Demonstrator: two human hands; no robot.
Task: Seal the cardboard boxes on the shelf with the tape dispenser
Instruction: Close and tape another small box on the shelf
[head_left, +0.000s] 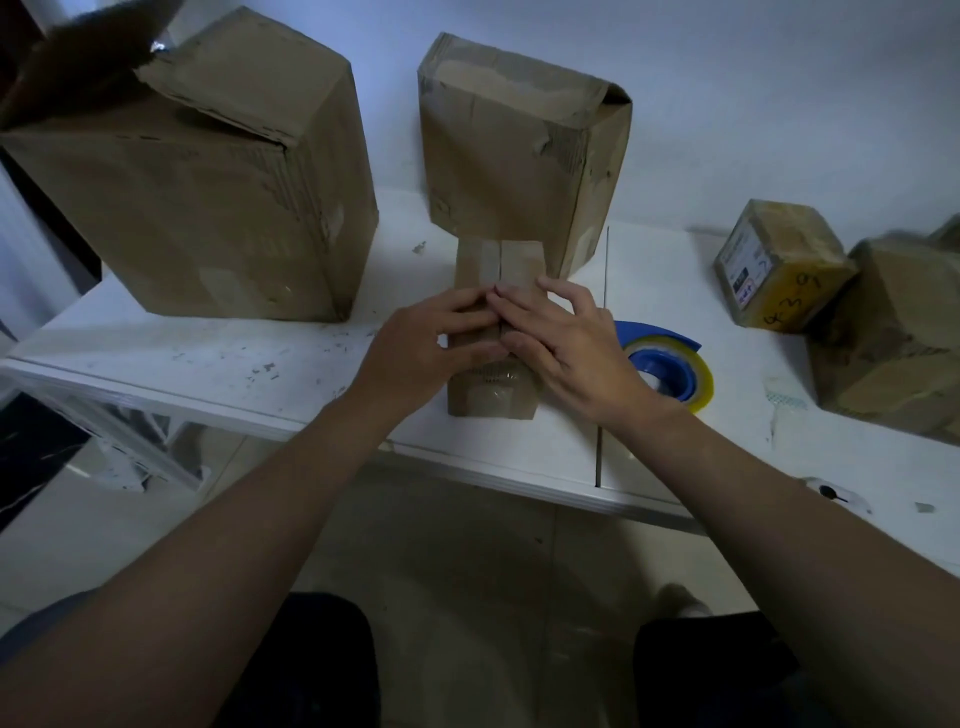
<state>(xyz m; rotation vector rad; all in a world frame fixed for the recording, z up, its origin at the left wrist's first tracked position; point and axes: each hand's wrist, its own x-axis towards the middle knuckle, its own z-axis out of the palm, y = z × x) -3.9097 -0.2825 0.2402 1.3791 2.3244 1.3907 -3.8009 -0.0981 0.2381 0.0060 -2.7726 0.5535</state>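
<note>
With our left hand (415, 345) and right hand (566, 338) spread flat, seemingly pressing the small box's (493, 400) flaps shut, lifting either for the tape dispenser (667, 366) may let them spring open.

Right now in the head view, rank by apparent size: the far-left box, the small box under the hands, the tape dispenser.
1. Far-left box, largest.
2. Small box.
3. Tape dispenser, smallest, though the right hand partly covers it.

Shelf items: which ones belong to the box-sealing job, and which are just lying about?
In the job: small box under both hands, left hand, right hand, tape dispenser, two tall boxes.
Lying about: labelled parcel, scattered scraps.
</note>
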